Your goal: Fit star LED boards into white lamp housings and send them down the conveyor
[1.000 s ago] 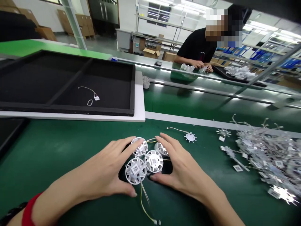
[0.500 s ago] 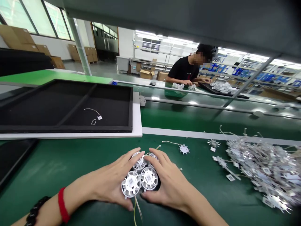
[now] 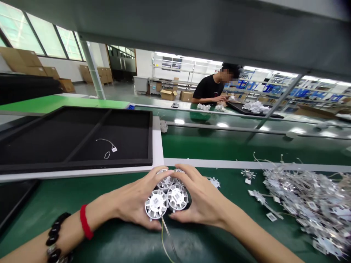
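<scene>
Several round white parts with spoked faces and small printed labels stand in a tight cluster above the green table. My left hand curves round the cluster's left side, thumb at the near edge. From the right, my right hand wraps the other side, its fingertips close to those of the left. Thin pale wires hang from the cluster toward me. Behind my right hand lies a white star-shaped piece, partly covered.
A large heap of star-shaped pieces with wires spreads at the right. At the left, a black tray holds a small wired piece. A grey shelf hangs overhead. Across the bench a person works.
Both hands and the cluster sit slightly higher and further right in view, and the surroundings have shifted with the camera. The star-shaped piece behind my right hand is now more hidden.
</scene>
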Tool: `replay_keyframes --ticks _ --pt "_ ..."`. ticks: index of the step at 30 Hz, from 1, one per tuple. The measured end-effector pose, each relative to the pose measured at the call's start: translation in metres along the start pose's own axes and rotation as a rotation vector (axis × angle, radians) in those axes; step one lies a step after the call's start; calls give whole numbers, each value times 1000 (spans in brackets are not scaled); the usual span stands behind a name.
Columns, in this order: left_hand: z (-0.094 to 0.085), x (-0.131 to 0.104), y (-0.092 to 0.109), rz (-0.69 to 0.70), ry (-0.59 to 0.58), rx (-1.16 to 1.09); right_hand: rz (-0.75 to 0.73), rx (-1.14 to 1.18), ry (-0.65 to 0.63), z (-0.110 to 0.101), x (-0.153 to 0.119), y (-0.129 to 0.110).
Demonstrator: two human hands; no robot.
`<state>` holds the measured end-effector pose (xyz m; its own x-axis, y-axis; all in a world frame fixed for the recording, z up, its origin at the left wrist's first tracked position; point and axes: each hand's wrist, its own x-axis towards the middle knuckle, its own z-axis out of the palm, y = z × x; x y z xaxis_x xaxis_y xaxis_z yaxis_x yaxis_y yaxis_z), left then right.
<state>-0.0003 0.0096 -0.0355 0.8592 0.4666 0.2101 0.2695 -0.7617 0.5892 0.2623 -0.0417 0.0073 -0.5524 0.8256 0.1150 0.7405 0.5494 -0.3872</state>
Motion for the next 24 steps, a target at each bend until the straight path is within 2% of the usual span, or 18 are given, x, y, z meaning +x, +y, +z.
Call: replay_keyframes --ticks 5,7,10,13,19,24 --pt "-61 52 -19 91 57 78 -151 -142 134 -54 45 29" --pt "-85 78 -35 99 73 104 -202 -175 182 -70 71 53" --pt "-111 119 -70 72 86 123 -246 -186 215 -82 118 100" --pt "-127 160 -114 25 93 135 -244 -166 205 -84 163 153" --pt "-143 239 -207 3 26 172 -207 -125 156 -83 238 260" --pt "-162 297 -268 -8 17 164 -186 -104 141 -96 289 326"
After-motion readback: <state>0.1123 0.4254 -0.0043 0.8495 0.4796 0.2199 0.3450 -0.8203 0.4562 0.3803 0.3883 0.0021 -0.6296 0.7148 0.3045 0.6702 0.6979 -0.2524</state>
